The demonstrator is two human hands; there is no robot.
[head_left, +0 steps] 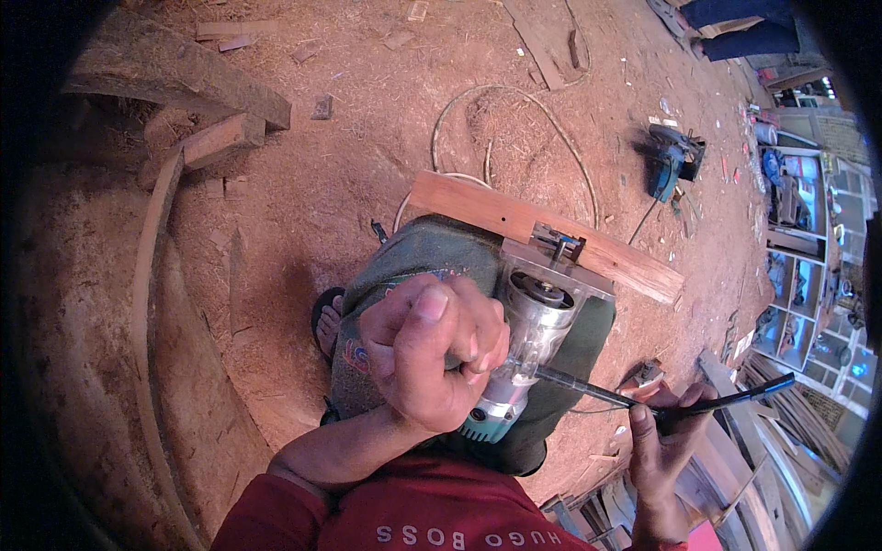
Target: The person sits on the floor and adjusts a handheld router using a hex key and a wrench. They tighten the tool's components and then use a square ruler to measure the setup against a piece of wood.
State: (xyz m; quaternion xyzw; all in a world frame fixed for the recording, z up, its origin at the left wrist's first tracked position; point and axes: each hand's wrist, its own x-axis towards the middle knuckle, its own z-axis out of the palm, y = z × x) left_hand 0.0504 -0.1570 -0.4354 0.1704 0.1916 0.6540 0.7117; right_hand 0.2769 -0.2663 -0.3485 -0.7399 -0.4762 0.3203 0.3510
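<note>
A metal router with a teal end point(528, 340) lies across my thighs, its flat base against a reddish wooden board point(459, 200). My left hand point(432, 354) is curled closed in front of the router's left side; whatever its fingers may hold is hidden. A long dark rod or tube point(753, 390) runs from beside the router toward the right, bending upward. My right hand point(666, 422) grips it at the lower right. Black metal fittings point(562, 241) sit at the router's base, beside the board.
Timber beams point(184, 78) stand at the left. A power tool point(675, 165) and cords point(551, 115) lie on the dusty floor point(367, 110). At right are shelves point(795, 257) and stacked offcuts point(726, 459). Another person's legs point(744, 32) show at top right.
</note>
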